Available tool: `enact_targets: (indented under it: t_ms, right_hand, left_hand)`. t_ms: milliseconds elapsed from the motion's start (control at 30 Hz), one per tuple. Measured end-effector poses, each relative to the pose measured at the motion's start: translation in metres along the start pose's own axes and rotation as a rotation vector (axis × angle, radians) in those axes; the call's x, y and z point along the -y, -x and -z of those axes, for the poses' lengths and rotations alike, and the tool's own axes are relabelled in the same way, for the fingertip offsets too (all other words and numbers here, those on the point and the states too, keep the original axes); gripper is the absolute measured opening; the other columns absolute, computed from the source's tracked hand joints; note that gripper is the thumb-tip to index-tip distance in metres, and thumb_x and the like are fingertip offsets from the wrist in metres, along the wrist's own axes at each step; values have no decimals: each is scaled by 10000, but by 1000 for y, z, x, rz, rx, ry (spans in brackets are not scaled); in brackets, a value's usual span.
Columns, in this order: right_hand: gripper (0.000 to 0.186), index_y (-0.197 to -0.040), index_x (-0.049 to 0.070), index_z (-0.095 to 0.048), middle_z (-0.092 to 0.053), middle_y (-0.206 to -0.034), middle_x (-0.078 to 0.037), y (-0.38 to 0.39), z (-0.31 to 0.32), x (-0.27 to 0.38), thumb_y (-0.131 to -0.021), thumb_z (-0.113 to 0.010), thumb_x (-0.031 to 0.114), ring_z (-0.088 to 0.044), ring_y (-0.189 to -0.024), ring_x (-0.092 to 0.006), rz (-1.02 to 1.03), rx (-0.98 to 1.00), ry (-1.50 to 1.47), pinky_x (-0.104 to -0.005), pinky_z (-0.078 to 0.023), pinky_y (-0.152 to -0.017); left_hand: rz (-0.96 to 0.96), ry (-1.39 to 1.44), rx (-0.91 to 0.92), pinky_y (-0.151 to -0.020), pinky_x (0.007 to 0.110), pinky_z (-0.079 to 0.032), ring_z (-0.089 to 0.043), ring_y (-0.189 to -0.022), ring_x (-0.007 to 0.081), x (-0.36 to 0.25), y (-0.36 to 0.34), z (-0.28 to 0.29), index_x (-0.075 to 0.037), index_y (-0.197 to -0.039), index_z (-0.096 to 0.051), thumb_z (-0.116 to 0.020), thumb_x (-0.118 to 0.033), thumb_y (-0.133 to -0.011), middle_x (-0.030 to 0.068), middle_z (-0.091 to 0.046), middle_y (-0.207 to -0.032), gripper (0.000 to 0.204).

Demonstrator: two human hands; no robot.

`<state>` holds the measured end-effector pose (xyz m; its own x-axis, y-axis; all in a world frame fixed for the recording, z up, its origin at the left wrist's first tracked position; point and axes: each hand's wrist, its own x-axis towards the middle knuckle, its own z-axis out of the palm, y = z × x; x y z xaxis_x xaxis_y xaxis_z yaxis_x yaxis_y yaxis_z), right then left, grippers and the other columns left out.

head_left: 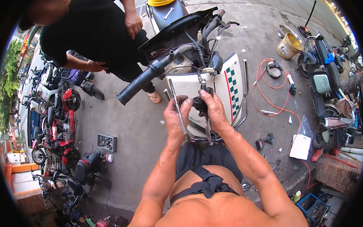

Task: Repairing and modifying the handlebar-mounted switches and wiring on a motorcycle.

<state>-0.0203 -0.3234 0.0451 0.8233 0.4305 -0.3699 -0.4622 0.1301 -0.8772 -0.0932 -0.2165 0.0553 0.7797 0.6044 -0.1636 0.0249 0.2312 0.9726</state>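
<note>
My left hand (pixel 176 115) is closed at the left side of a black brake lever assembly (pixel 198 103), beside a long thin metal rod (pixel 172 89) that crosses it. My right hand (pixel 214 112) grips the same assembly, thumb on top; its silver lever (pixel 208 130) hangs downward and cables run up from it. Behind both hands is a white scooter front panel (pixel 227 76) with a green checkered stripe. The scooter's handlebar, with a black grip (pixel 134 85), lies above my hands among exposed cables.
Another person (pixel 86 32) in black stands at upper left. A yellow helmet and wrench (pixel 168 14) rest on the seat. Parked scooters (pixel 72 129) line both sides. A parts tray (pixel 106 142), drill (pixel 264 141), orange hose (pixel 287 99) and bucket (pixel 288 45) are on the pavement.
</note>
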Motion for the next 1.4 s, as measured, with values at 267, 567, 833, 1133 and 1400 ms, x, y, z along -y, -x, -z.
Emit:
enact_targets:
  t_ms: [267,567,833,1133,1400]
  right_hand:
    - [431,-1049,36,-536,-556,-807,-20,0,-2,-1,-890,-583,433,-531,-678,-100,29,-10,45,-241,-442,-505]
    - [520,-1096,55,-515,-560,-846,-20,3,1,5,-841,-646,488,-537,-721,-98,2,47,-13,-232,-443,-540]
    - [720,-1252,14,-407,-557,-1001,-61,8,4,22,-798,-713,482,-549,-852,-112,-37,95,-95,-249,-466,-642]
    - [886,-1347,-47,-277,-530,-1156,-127,13,5,8,-763,-796,371,-548,-1045,-184,160,99,-43,-298,-459,-904]
    - [858,-1357,-57,-245,-539,-1155,-137,12,3,14,-771,-796,241,-552,-1047,-183,199,101,-54,-300,-459,-916]
  left_hand:
    - [49,15,-7,-691,237,-467,-577,-765,95,-6,0,4,38,-1006,-617,-722,-124,-850,47,-646,-839,248]
    - [-13,-16,37,-409,196,-285,-392,-477,31,-12,-1,2,8,-948,-623,-749,-170,-823,-34,-515,-653,251]
    - [96,25,94,-621,221,-425,-532,-723,79,-24,-9,-3,19,-986,-632,-766,-152,-814,27,-633,-832,277]
    - [136,65,105,-413,209,-305,-405,-484,58,-23,-5,1,15,-993,-607,-756,-186,-817,-19,-501,-641,306]
    - [180,165,77,-450,209,-286,-399,-533,51,-27,-2,-4,58,-1076,-602,-668,-213,-890,-4,-513,-683,336]
